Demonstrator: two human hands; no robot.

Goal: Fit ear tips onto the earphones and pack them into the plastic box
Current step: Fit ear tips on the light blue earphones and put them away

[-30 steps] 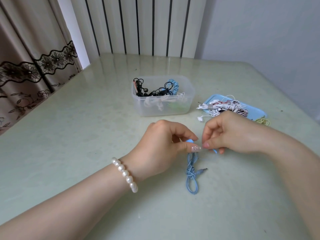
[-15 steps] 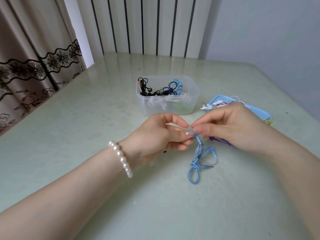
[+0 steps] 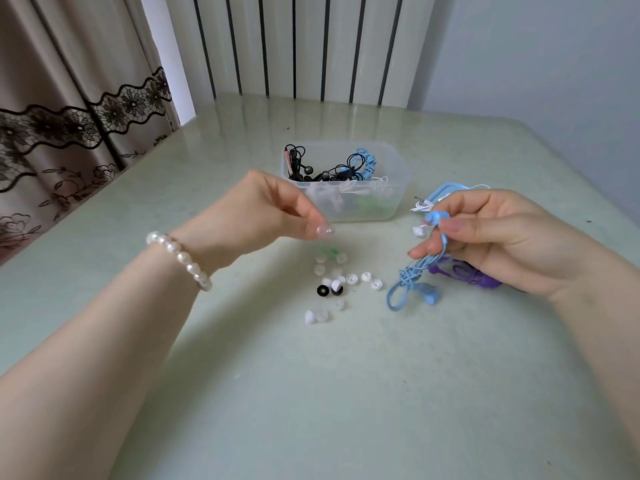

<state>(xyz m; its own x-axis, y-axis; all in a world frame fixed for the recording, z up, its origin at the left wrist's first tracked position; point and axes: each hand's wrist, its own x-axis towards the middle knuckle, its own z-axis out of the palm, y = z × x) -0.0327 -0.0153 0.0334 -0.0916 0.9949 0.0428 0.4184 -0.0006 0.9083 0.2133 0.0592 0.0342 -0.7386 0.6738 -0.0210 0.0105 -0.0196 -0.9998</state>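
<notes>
Blue earphones [image 3: 437, 219] pinched in right hand [image 3: 498, 237] grip, cable dangling below.

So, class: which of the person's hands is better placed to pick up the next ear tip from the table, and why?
The left hand. It holds nothing and hovers just above the loose ear tips, fingers pointing down. The right hand is busy pinching the blue earphone.

A home room — lace-trimmed curtain [image 3: 79, 123], radiator [image 3: 304, 46], pale green table [image 3: 311, 393].
</notes>
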